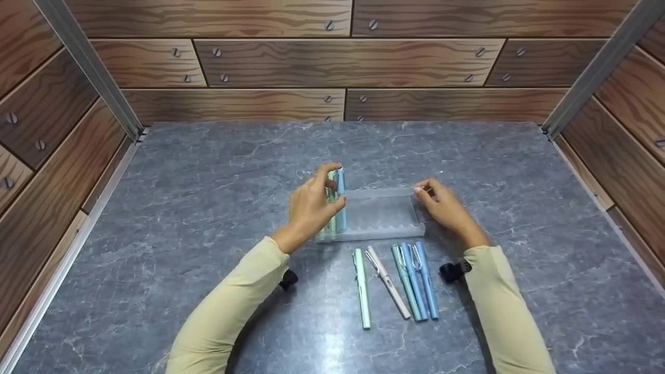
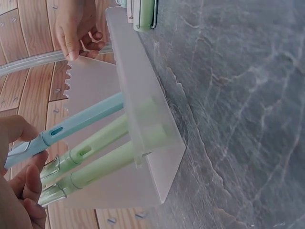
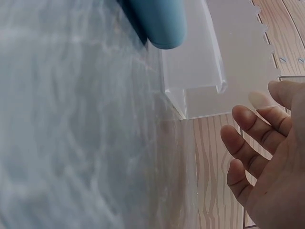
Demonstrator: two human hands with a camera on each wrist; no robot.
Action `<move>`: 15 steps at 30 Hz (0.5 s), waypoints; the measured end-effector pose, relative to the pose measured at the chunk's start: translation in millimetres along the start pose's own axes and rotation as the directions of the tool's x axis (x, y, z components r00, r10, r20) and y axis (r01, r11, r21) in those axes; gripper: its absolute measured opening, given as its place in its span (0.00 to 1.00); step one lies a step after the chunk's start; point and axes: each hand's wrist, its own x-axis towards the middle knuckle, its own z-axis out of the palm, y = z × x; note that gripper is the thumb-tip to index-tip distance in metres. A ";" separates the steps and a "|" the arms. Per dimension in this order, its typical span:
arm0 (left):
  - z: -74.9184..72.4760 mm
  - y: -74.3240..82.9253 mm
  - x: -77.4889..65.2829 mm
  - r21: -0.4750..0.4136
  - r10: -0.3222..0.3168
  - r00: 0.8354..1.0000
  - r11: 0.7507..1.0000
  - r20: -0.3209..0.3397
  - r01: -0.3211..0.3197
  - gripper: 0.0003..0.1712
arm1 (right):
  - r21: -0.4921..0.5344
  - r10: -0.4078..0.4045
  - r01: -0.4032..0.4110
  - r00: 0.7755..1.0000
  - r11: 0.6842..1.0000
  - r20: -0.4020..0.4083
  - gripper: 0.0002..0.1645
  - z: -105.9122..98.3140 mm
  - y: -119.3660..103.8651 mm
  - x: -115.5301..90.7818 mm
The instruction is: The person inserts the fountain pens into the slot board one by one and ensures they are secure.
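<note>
Blue, prob. light, stiff & slick: grip pen (image 2: 86, 116) by clip end, as pinched in L hand (image 1: 311, 205), at left side of tray (image 1: 384, 210). Brace tray far right, as clamped in R hand (image 1: 442, 205); may flex.

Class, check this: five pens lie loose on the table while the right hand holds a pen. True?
Not quite: the right hand pinches the corner of the clear rack, not a pen, as the head view shows. Five pens do lie loose on the table.
</note>
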 end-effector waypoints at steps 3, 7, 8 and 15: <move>0.7 -0.5 -0.9 0.012 -0.001 1.000 1.000 0.000 0.001 0.32 | -0.016 0.005 -0.005 1.000 1.000 0.004 0.17 -0.1 -0.1 -0.2; 1.1 -0.7 -2.0 0.029 0.002 1.000 1.000 0.010 -0.002 0.32 | -0.026 0.013 -0.013 1.000 1.000 0.016 0.18 -0.7 -0.3 -0.4; 1.1 -0.7 -2.2 0.031 0.001 1.000 1.000 0.015 -0.001 0.32 | -0.024 0.014 -0.014 1.000 1.000 0.019 0.18 -0.9 -0.5 -0.4; 0.7 -0.2 -4.2 0.029 -0.002 0.999 1.000 0.052 0.001 0.32 | -0.015 0.009 -0.009 1.000 1.000 0.022 0.18 -0.4 -0.1 1.1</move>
